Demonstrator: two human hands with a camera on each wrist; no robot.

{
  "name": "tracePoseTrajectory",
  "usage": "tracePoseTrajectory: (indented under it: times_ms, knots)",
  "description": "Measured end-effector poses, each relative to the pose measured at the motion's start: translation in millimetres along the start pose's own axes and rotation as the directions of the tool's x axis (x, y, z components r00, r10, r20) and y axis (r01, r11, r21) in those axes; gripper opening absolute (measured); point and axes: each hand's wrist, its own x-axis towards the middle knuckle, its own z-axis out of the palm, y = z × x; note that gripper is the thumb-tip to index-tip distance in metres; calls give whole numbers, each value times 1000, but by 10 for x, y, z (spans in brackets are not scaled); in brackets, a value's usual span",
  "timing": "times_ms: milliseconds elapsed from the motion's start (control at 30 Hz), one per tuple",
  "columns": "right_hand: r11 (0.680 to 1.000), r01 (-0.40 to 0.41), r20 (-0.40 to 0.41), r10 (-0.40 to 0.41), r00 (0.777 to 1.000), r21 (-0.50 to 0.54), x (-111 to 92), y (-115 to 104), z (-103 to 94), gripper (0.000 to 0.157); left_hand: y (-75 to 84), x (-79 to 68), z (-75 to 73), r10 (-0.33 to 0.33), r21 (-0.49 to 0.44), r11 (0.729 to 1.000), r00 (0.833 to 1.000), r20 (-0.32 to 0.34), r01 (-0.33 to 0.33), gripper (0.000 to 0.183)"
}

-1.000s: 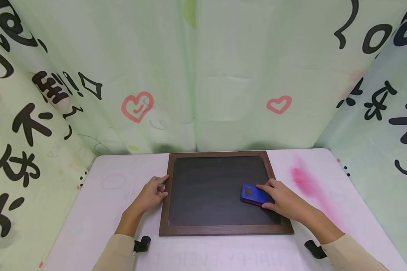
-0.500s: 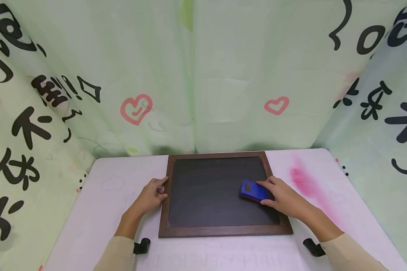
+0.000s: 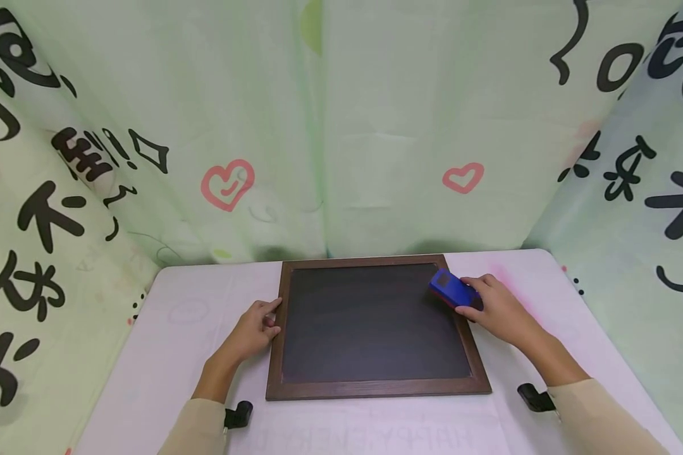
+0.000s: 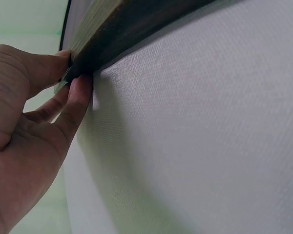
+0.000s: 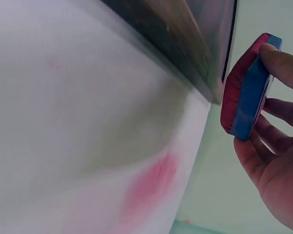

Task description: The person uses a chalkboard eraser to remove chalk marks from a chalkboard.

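Note:
A small blackboard (image 3: 370, 328) with a brown wooden frame lies on the white table. At its left edge the left hand (image 3: 254, 330) holds the frame, index finger and thumb against the wood. The left wrist view shows thumb and fingers (image 4: 80, 92) at the frame's edge (image 4: 105, 34). The right hand (image 3: 498, 309) grips a blue eraser (image 3: 454, 288) over the board's upper right side. In the right wrist view, the eraser (image 5: 249, 90) has its red pad toward the board and stands apart from the frame. Thumb and fingers hold its blue back.
A green curtain (image 3: 375, 126) with hearts and black lettering hangs behind the table and on both sides. The white table (image 3: 216, 297) bears a pink smudge (image 5: 154, 183) right of the board. Black wrist cameras (image 3: 238, 414) sit under both sleeves.
The right hand has moved up and to the right with the eraser, from the board's middle right toward its upper right edge. The left hand stays at the frame.

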Motion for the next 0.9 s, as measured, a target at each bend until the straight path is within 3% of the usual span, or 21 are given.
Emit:
tracePoseTrajectory:
  times_ms: [267, 567, 900]
  knots:
    - [984, -176, -11, 176, 984, 10, 8, 221, -138, 72, 3, 4, 4, 4, -1, 1000, 1000, -2, -4, 61]
    - [957, -288, -47, 290, 956, 28, -14, 491, -262, 76, 7, 5, 1, 1, -7, 1000, 1000, 4, -1, 60]
    - [905, -425, 4, 425, 905, -35, -98, 656, -183, 77, -22, 9, 1, 8, 2, 1000, 1000, 2, -8, 60]
